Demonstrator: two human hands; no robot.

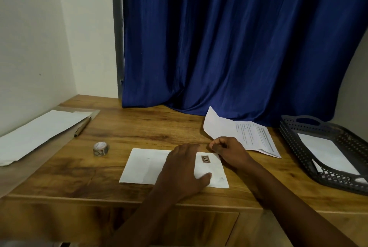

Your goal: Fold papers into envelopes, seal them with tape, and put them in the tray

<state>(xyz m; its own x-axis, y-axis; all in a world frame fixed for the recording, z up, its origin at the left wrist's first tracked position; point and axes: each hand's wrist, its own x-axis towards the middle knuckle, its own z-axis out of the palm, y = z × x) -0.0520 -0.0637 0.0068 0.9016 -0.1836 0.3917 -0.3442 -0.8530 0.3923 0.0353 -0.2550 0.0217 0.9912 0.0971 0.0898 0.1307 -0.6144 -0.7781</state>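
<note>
The folded white envelope (147, 165) is lying flat near the front edge of the wooden table (123, 127), with a small dark piece of tape (206, 159) stuck on its right half. It is being pressed down by the left hand (183, 173), which is laid palm-down across its middle, the fingers spread fairly straight and the thumb stretched out toward the right over the paper. The right hand (229, 152) is being held at the envelope's upper right corner with its fingers curled in and the fingertips drawn together; whether anything is being pinched there cannot be told. The middle of the envelope is being hidden by the left hand and forearm.

Just beyond the right hand, a printed sheet (253, 135) is lying on the table, its far left end being lifted off the surface in a fold. To the right, a dark perforated tray (294, 139) is sitting at the table's edge with white paper (324, 151) lying inside it. To the left of the envelope, a small roll of tape (101, 148) is standing apart from it. Farther left, a stack of white paper (39, 133) is lying by the wall with a pen (82, 126) resting beside it. A blue curtain (229, 37) is hanging behind the table
</note>
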